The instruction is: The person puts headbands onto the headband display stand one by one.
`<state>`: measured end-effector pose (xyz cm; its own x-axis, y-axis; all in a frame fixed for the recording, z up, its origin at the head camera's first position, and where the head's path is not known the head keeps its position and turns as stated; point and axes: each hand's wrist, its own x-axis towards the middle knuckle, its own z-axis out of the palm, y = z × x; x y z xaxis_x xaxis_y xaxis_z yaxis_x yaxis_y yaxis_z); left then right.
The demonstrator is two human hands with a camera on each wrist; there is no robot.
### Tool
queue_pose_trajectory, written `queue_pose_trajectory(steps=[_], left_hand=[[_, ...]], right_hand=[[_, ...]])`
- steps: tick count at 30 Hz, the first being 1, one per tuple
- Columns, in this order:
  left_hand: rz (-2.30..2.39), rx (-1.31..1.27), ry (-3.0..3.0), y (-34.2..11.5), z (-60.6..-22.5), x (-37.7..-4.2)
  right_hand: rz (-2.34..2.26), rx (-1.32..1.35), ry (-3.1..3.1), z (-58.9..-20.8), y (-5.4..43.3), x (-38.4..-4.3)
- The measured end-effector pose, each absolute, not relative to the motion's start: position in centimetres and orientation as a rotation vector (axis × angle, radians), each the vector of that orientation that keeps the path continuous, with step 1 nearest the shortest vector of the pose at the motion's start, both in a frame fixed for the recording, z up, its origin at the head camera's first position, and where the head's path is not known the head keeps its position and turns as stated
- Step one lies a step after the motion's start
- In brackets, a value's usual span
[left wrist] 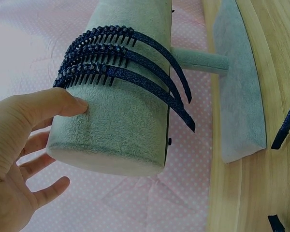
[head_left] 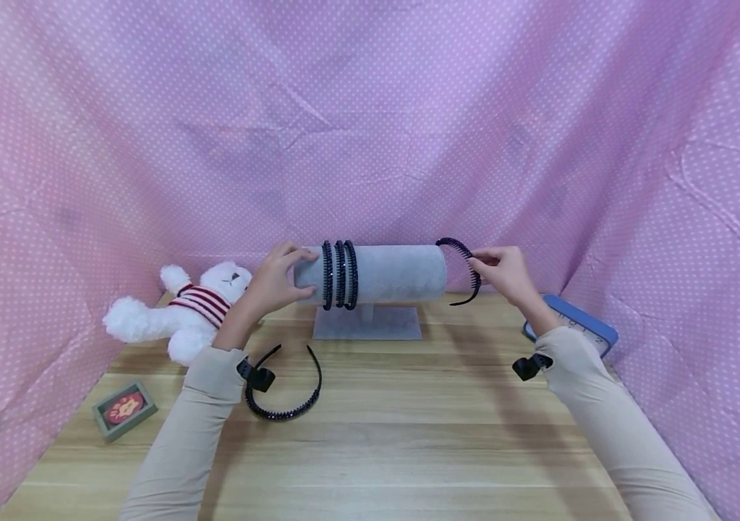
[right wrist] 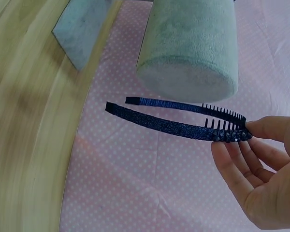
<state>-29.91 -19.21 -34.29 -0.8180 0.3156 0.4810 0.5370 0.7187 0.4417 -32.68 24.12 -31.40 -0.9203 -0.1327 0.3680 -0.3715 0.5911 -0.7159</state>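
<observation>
A grey plush display roll [head_left: 396, 273] lies level on a T-shaped stand with a flat base [head_left: 367, 324]. Three dark beaded headbands [left wrist: 104, 50] with comb teeth sit side by side around its left part. My left hand [head_left: 278, 278] rests on the roll's left end, thumb [left wrist: 70, 102] touching the plush beside the nearest band, fingers spread and fairly straight. Just off the right end, my right hand [head_left: 503, 273] pinches another headband [right wrist: 159, 121] by its beaded, toothed middle between thumb and fingers. Its two tips point away from that hand, in front of the roll's end face.
One more headband [head_left: 281, 414] lies on the wooden table [head_left: 409, 449] below my left wrist. A white teddy bear [head_left: 197, 311] in a striped sweater and a small framed picture [head_left: 125, 411] are at left. A blue clock [head_left: 578, 322] stands behind my right forearm. Pink dotted cloth [head_left: 370, 130] encloses the table.
</observation>
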Motion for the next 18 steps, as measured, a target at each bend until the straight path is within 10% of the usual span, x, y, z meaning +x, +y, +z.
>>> queue_pose_trajectory(steps=[18], left_hand=[[-0.820, -0.665, -2.554, -19.2, -34.2, -30.0]], right_hand=[[1.382, 0.425, -2.563, -31.6, 22.3, -33.2]])
